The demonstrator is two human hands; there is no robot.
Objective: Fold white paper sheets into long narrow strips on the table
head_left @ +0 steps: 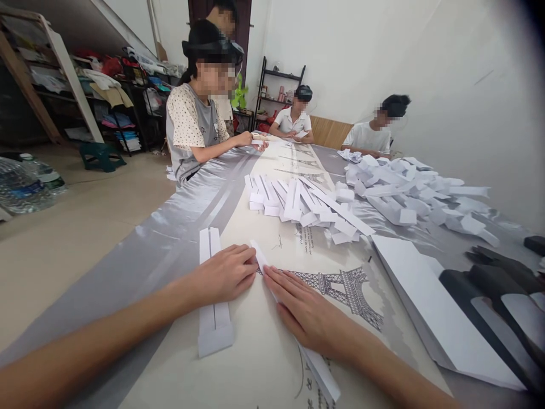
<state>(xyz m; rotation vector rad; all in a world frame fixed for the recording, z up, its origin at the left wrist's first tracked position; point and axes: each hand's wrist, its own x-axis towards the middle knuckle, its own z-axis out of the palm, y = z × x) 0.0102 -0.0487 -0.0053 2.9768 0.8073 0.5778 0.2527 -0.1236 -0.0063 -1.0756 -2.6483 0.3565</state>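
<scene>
A narrow folded white paper strip (321, 375) lies slantwise on the printed tablecloth in front of me. My left hand (230, 274) is closed, its curled fingertips at the strip's upper left edge. Along the strip's middle lies my right hand (313, 307), fingers stretched out flat and pressing on it; they cover part of the paper. Under my left wrist rests another folded paper piece (215, 335) with a dark line down its length and a turned-up lower end.
Ahead is a pile of folded paper pieces (293, 199); a larger heap of white paper (409, 187) spreads to the right. Paper sheets (443, 307) lie beside dark objects (489, 289) at right. Several people sit or stand around the table; a green stool (102, 156) is on the floor.
</scene>
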